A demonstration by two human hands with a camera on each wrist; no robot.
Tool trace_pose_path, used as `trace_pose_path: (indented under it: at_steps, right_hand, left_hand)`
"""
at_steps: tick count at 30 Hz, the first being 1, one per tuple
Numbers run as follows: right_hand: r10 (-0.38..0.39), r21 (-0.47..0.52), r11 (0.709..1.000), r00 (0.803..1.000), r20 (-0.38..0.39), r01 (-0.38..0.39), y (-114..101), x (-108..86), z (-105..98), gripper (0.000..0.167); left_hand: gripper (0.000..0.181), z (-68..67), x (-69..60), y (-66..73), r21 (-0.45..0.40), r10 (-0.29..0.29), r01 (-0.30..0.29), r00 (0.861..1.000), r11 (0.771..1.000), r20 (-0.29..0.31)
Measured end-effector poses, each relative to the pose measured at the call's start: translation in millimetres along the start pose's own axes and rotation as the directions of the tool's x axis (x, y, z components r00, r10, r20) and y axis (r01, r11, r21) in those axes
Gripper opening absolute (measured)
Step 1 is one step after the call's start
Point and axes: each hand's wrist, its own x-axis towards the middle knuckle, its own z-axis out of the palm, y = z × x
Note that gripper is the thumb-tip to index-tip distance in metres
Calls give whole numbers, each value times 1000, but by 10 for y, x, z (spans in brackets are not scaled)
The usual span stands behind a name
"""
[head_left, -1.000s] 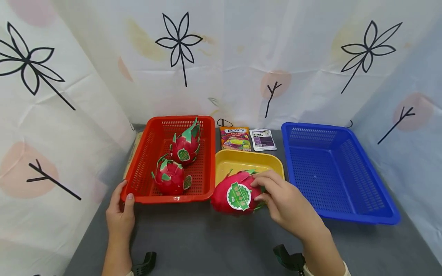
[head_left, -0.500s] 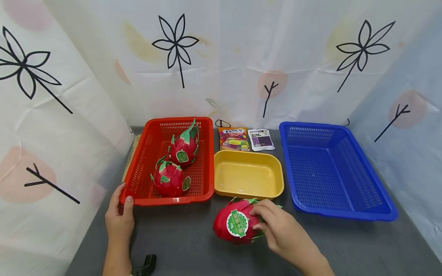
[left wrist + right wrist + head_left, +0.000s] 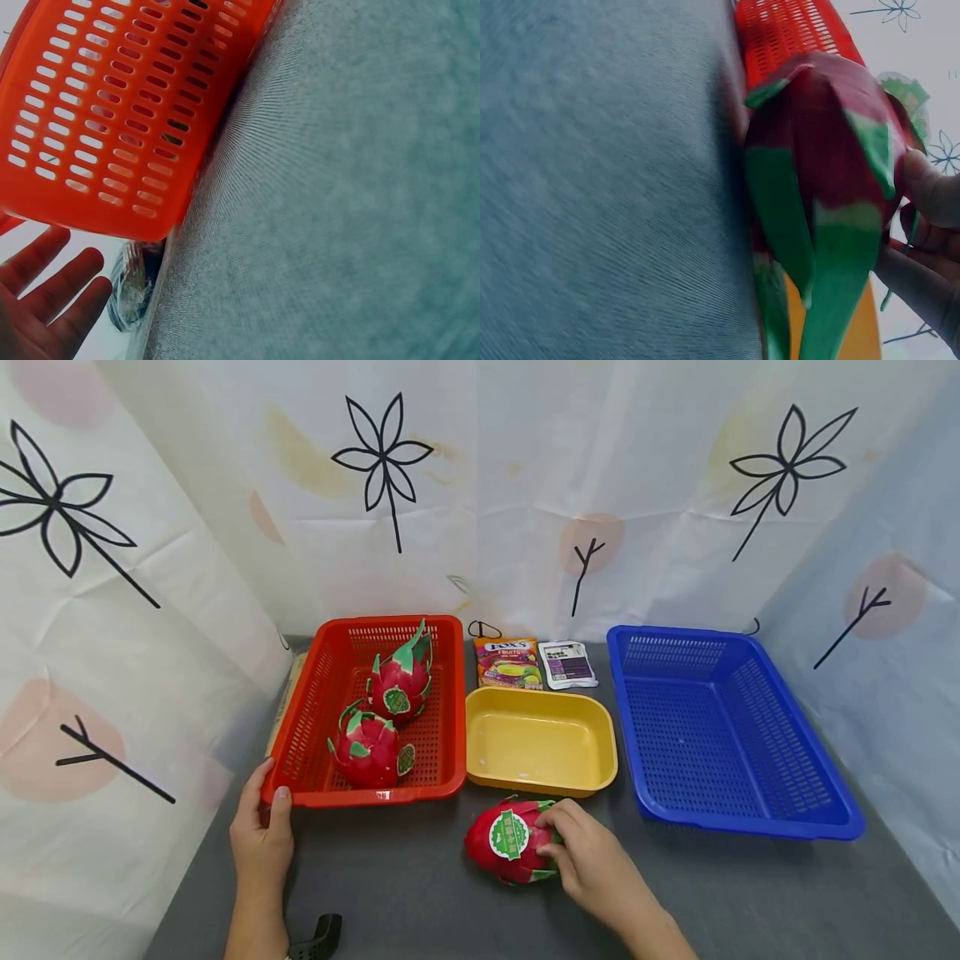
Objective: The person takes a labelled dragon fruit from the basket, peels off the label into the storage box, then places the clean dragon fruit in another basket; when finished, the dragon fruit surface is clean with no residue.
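My right hand pinches the leafy end of a red dragon fruit with green tips and a round green-and-white sticker. This fruit lies sideways at the grey table, just in front of the yellow tray; in the right wrist view, the leafy end of the dragon fruit faces the camera. At the near left corner of the red basket, my left hand holds the rim between thumb and fingers. Two more dragon fruits, one nearer and one farther, sit inside that basket.
A blue basket stands at the right. Behind the yellow tray lie an orange candy bag and a white-and-purple packet. Patterned white cloth hangs around the back and sides of the grey table.
The right hand has brought the dragon fruit from over the yellow tray's front edge toward the near side and down to the table. The left hand stays at the red basket's corner.
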Motion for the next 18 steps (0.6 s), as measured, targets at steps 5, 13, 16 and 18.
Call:
trace_pose_path:
  at_steps: [5, 13, 16, 18]
  right_hand:
    - [5, 35, 999, 999, -32, -4, 44, -2, 49, 38]
    - [12, 55, 998, 999, -30, -11, 68, 6, 44, 37]
    - [12, 56, 998, 1000, -25, -10, 74, 13, 34, 37]
    - [8, 60, 998, 1000, -20, -7, 80, 19, 29, 37]
  left_hand:
    - [49, -2, 4, 0, 9, 85, -84, 996, 996, -12]
    - [47, 0, 7, 187, 137, 146, -134, 986, 982, -85]
    - [46, -13, -29, 297, 189, 165, -142, 980, 972, -110]
    - [46, -23, -63, 362, 214, 188, -160, 975, 964, -119]
